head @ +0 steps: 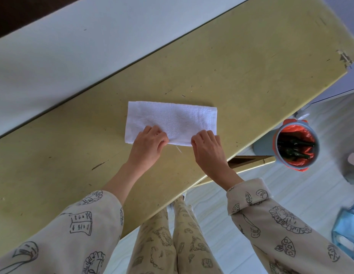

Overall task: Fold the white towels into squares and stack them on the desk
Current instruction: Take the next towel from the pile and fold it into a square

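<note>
One white towel (172,117) lies flat on the yellow desk (241,72), folded into a long rectangle. My left hand (149,143) rests on its near edge left of centre, fingers curled and pinching the cloth. My right hand (208,149) pinches the same near edge further right, close to the right corner. A loose white thread sticks out from the near edge between my hands. No other towel is in view.
A white wall or board (73,46) runs along the desk's far edge. Right of the desk, on the floor, stands a grey bin (296,145) with a red liner and dark bottles. A blue bag (348,230) lies at the far right. My legs stand at the desk's near edge.
</note>
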`<state>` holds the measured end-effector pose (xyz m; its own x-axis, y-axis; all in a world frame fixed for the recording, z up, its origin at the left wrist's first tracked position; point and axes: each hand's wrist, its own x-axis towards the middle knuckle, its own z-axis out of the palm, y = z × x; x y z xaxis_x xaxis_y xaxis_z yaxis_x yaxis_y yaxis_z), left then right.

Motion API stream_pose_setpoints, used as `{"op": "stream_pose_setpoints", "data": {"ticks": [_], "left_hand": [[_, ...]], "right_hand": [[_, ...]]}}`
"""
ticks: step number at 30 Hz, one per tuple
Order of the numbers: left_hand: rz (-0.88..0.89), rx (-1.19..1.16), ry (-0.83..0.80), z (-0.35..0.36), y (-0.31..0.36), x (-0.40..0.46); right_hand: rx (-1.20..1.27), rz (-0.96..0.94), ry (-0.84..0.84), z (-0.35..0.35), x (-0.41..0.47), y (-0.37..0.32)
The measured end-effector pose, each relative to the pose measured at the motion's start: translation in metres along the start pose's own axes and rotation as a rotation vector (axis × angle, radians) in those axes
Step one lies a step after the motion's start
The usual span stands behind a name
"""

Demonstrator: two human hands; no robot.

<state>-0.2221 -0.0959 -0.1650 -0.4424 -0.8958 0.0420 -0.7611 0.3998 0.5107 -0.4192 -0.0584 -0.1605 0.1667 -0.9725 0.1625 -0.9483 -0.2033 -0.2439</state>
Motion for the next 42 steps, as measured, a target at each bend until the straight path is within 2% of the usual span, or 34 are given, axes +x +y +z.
{"op": "stream_pose_setpoints", "data": {"ticks": [4,8,16,20,34,38,42], "left_hand": [[0.007,-0.005,0.006,-0.001,0.001,-0.001],[0.052,0.003,0.003,-0.001,-0.003,-0.002],[0.156,0.237,0.058,-0.024,-0.04,-0.024],[0.178,0.261,0.08,-0.022,-0.043,-0.035],[0.073,0.222,-0.017,-0.023,-0.024,-0.059],[-0.076,0.071,0.103,-0.034,-0.015,-0.05],[-0.177,0.181,0.088,-0.03,-0.006,-0.003]], "right_hand": [[-0.074,-0.025,-0.032,0.004,-0.011,0.0],[-0.043,-0.017,-0.022,0.006,-0.013,0.001],[0.04,-0.002,0.025,0.006,-0.022,0.018],[0.07,0.025,0.051,0.005,-0.022,0.023],[-0.004,0.065,-0.007,-0.01,-0.034,0.018],[-0.038,0.047,-0.049,-0.006,-0.019,0.002],[-0.039,0.031,-0.141,0.015,0.025,-0.035]]}}
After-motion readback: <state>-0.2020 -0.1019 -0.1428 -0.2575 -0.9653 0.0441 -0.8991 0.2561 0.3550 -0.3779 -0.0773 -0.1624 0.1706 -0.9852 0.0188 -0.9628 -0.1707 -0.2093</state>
